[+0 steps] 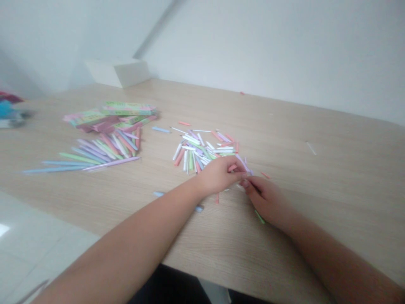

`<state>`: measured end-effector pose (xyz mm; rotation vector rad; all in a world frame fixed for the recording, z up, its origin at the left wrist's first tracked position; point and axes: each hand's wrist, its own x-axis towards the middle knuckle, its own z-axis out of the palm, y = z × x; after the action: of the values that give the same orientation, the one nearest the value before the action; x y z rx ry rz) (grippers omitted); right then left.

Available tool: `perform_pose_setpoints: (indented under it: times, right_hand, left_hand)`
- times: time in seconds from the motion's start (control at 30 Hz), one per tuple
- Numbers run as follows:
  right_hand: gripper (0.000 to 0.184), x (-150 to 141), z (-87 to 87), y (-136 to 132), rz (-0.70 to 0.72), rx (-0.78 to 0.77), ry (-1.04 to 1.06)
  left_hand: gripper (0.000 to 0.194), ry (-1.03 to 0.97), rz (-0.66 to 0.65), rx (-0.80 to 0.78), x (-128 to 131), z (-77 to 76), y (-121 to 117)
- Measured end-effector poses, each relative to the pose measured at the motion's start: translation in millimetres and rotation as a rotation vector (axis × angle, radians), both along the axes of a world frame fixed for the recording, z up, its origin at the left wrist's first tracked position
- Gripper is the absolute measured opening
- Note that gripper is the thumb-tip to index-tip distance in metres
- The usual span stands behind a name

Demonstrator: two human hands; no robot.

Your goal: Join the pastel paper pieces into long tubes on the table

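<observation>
Dozens of short paper strips (202, 152) in white, pink and green lie in a loose heap near the table's (332, 177) middle. Just in front of the heap, the left hand (218, 175) curls nearly closed, its fingertips pinching a pink strip (232, 167). The right hand (265, 200) meets it, fingers bent inward on a lilac strip (244, 164), though the exact grip is partly hidden. A green strip (260, 217) lies under the right hand's edge. Toward the far left, longer pastel strips (104, 150) fan out beside a stack of patterned paper packets (114, 114). A white box (117, 71) sits against the wall at the far edge.
</observation>
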<state>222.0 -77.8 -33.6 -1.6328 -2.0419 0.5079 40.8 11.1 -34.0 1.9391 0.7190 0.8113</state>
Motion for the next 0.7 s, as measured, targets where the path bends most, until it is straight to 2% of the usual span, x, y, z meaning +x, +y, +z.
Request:
perform_pose_setpoints:
  times: [0.27, 0.4, 0.53, 0.6, 0.7]
  right_hand:
    - [0.028, -2, -0.1, -1, -0.007, 0.088, 0.113]
    - [0.025, 6, 2.4, 3, -0.059, 0.216, 0.132]
    - [0.025, 12, 13.7, -2, -0.166, 0.437, 0.058]
    - [0.024, 11, 17.6, -7, -0.197, 0.438, 0.138]
    - [0.020, 6, 17.2, -15, -0.213, 0.393, 0.372]
  left_hand:
    - [0.033, -0.052, -0.011, -0.111, 2, -2.6, -7]
    - [0.039, -0.001, 0.010, -0.010, -1, 2.6, -7]
    - [0.023, 0.085, -0.009, 0.125, -3, 8.4, -6]
    - [0.016, 0.103, -0.014, 0.167, -3, 10.0, -6]
    - [0.023, 0.124, -0.044, 0.196, -4, 10.7, -6]
